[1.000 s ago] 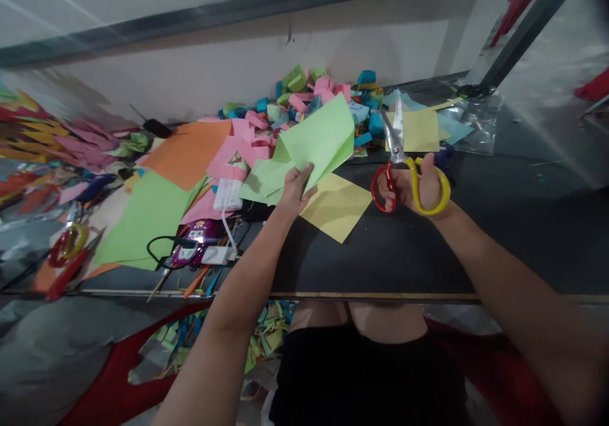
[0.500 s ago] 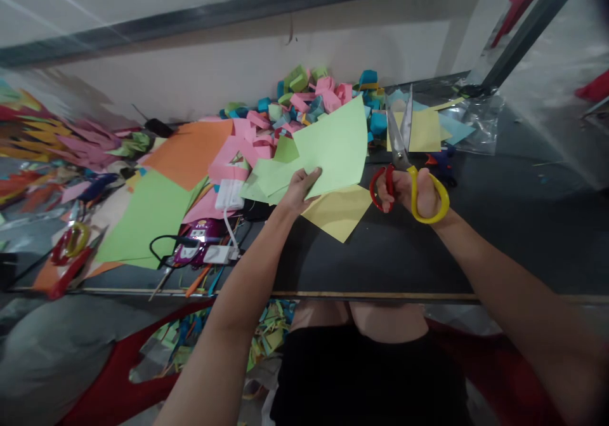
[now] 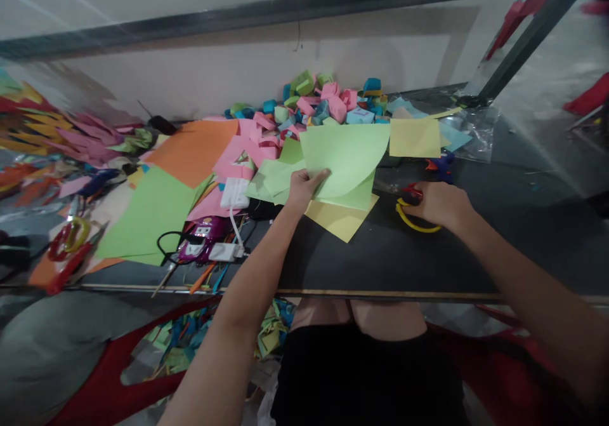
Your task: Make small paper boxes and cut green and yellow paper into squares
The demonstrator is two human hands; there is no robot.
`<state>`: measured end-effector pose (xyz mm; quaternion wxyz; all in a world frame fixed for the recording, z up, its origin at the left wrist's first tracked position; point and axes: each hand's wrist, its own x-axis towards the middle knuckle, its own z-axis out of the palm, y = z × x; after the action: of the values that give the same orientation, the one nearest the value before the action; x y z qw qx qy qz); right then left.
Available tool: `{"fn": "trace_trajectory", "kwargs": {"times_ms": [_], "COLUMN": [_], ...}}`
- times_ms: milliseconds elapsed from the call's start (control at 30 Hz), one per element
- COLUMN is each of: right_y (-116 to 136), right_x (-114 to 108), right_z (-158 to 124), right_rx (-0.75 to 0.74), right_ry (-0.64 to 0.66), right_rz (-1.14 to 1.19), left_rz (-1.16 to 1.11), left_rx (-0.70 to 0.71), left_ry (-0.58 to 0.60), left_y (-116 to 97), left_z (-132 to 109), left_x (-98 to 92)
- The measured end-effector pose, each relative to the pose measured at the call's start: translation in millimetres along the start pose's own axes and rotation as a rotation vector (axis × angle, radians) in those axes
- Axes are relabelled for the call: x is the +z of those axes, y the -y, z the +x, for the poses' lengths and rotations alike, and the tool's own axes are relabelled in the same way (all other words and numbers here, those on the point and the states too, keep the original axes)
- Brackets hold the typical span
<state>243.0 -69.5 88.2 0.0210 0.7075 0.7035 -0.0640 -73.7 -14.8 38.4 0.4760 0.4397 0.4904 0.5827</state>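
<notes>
My left hand (image 3: 304, 188) pinches a light green sheet of paper (image 3: 345, 153), thumb on top. The sheet's right part curls up over another green layer. Beneath lies a yellow sheet (image 3: 339, 219) on the dark table. To the right, my right hand (image 3: 435, 207) is closed on scissors low over the table. Their yellow handle loop (image 3: 419, 226) hangs under the fingers and the red one is mostly covered. The blades point left toward the papers and are blurred, so I cannot tell how far apart they are.
Pink, blue and green paper loops (image 3: 328, 102) are heaped by the wall. A yellow rectangle of paper (image 3: 415, 138) lies at the back right. Leftward are orange paper (image 3: 195, 150), green paper (image 3: 145, 216), a purple device (image 3: 202, 239) and other scissors (image 3: 71, 239).
My right hand has turned over and lowered the scissors, which were upright with blades apart. The green sheet has come down and flattened, its free edge now further right.
</notes>
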Motion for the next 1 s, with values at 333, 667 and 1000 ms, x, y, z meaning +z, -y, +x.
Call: {"fn": "trace_trajectory", "kwargs": {"times_ms": [333, 667, 1000], "right_y": [50.9, 107.5, 102.5], "right_x": [23.0, 20.7, 52.7], "right_z": [4.8, 77.6, 47.1], "right_rx": [-0.099, -0.082, 0.0], "right_ry": [-0.377, -0.429, -0.399], "right_rz": [0.915, 1.174, 1.063], "left_rz": [0.276, 0.451, 0.07], "left_rx": [0.123, 0.283, 0.041], "left_ry": [0.285, -0.133, 0.096], "left_y": [0.1, -0.9, 6.2], "left_z": [-8.3, 2.5, 9.5], "left_x": [7.7, -4.9, -0.9]}}
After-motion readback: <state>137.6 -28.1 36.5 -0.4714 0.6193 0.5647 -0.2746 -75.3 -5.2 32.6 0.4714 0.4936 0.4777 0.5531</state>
